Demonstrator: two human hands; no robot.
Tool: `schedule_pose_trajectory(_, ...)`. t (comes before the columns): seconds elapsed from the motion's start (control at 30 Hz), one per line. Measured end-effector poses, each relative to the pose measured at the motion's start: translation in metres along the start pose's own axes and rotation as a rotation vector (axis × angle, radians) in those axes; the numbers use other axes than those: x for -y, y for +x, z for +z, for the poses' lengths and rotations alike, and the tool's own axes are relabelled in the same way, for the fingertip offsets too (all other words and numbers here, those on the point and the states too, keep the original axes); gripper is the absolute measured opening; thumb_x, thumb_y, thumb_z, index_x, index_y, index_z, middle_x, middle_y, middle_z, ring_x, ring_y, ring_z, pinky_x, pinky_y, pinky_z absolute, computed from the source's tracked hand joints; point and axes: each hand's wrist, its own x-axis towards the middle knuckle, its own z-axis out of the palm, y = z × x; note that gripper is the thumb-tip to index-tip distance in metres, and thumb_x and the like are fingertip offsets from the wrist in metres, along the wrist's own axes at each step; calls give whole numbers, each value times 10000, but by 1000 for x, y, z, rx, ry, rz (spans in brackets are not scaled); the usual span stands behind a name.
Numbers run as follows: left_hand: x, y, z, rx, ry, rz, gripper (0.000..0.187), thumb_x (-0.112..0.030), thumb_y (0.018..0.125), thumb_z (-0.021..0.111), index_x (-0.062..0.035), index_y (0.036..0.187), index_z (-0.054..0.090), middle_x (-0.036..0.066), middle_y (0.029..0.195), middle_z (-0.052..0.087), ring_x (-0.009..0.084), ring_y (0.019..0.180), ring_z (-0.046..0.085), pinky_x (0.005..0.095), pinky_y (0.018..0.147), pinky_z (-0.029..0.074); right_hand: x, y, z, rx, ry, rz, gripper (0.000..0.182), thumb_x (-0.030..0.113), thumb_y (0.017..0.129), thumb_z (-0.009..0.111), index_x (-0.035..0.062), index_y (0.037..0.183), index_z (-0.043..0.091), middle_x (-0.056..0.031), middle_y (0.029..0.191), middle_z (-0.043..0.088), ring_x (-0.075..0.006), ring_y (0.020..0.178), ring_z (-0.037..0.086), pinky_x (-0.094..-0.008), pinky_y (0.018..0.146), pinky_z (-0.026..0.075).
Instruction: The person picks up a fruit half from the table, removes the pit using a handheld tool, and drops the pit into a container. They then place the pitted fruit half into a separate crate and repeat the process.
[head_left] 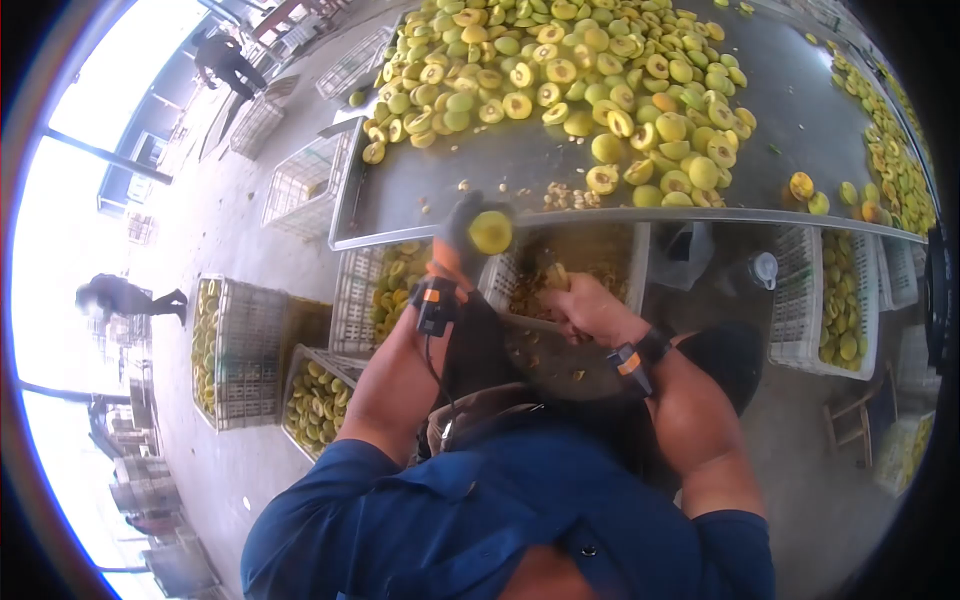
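Observation:
My left hand (pixel 464 238), in a dark glove with an orange cuff, holds a yellow-green fruit half (pixel 490 232) at the metal table's front edge. Bare and closed, my right hand (pixel 580 305) is just right of it and lower, over a crate (pixel 638 270) with brown bits inside. A small yellowish piece shows at its fingertips, too small to name. Many halved green fruits (pixel 560 70) are heaped on the metal table (pixel 440 185) beyond my hands. Loose pits (pixel 570 196) lie near its edge.
Crates of fruit halves stand at the left (pixel 250 350), beside my left forearm (pixel 355 300) and under the table's right side (pixel 798 300). A clear plastic bag (pixel 682 258) and a white-lidded container (pixel 764 270) are below the edge. Two people (pixel 228 62) are farther left.

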Motion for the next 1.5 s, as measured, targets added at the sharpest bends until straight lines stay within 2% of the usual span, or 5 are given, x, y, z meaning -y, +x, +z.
schedule_pose_trajectory(0.2,-67,-56,-96,-68,576,268,314,59,1001,603,13,1306,660,135,1199,762,217,1102,732,337,951,595,-4,-1,-10,-137,-131,-149,189,186,1011,655,38,914,590,-37,639,551,-151,459,506,-343,436,417)
schedule_pose_trajectory(0.3,-29,-37,-189,-337,680,-366,289,-215,960,757,-29,1182,769,159,1070,785,286,1014,754,417,877,576,-15,5,-22,-138,-229,-227,222,213,985,678,-1,980,618,-109,747,625,-236,616,596,-387,577,487)
schedule_pose_trajectory(0.4,-69,-19,-135,-416,907,-200,325,-281,945,781,-5,1117,777,166,1070,799,264,970,750,397,856,560,-15,8,-25,-200,-386,-338,314,242,943,695,-52,1047,653,-278,958,719,-474,965,688,-499,871,536)
schedule_pose_trajectory(0.77,-61,132,174,547,855,6,497,-208,886,823,-55,1346,713,172,1241,774,219,1068,749,352,923,592,20,-5,-47,-441,-175,-404,271,155,971,680,-27,1169,646,-234,1031,723,-382,979,688,-449,887,532)
schedule_pose_trajectory(1.5,-111,-2,143,44,142,-84,394,-95,900,789,33,1267,724,163,1100,792,185,939,745,313,833,590,13,5,-50,-371,-470,-596,249,157,999,584,-69,1089,636,-267,957,716,-394,890,695,-478,804,525)
